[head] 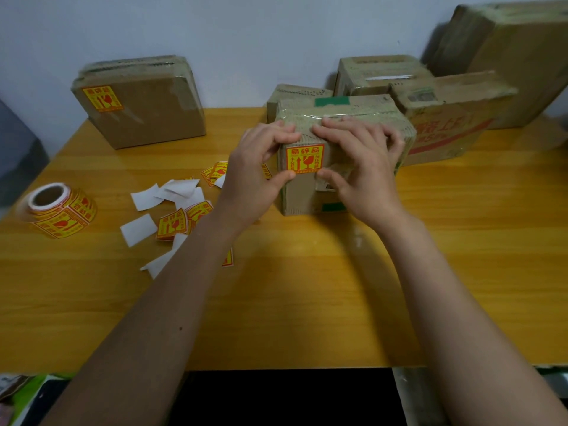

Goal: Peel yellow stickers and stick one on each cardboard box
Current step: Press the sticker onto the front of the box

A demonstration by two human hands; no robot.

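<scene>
- Head view: a yellow sticker (304, 159) sits on the near face of the small cardboard box (338, 155) at mid-table, facing us so we can smooth it flat.
- Our left hand (258, 167) grips the box's left edge, thumb under the sticker; our right hand (359, 161) curls over the top, steadying.
- The labelled box (138, 99) stands apart far left, likely finished; unlabelled ones wait behind, right.
- The roll (58, 210) and loose backing papers (147, 195) lie left, within reach.

I see dim, even indoor light with a soft sheen on the orange-yellow wooden table (307, 302). Faint shadows trail under my forearms. The wide lens bows the edges, and the large brown cardboard box (516, 56) at the top right is smeared.
</scene>
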